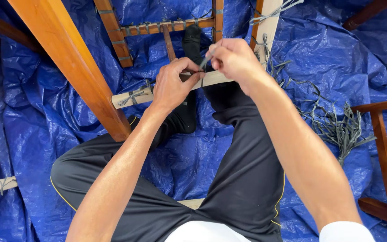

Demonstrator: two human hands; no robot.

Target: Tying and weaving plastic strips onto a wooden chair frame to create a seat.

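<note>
Centrally, strip: a thin grey strip (206,59) runs up and right from the pale rail (171,89), just above frame centre.
Rail axis: long, slanting from lower left to upper right, crossing under both hands.
Left hand (172,85): fingers curled, pressing on the rail where the strip wraps.
Right hand (234,60): fingertips pinching the strip's free end, just right of and above the left.
Nearer hand: both touch; right holds the end.

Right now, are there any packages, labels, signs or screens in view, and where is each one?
None in view. Only bare things show: a blue tarp on the floor, orange-brown wooden frames, a pale slat with grey cord tied round it, and both hands at the slat.
</note>
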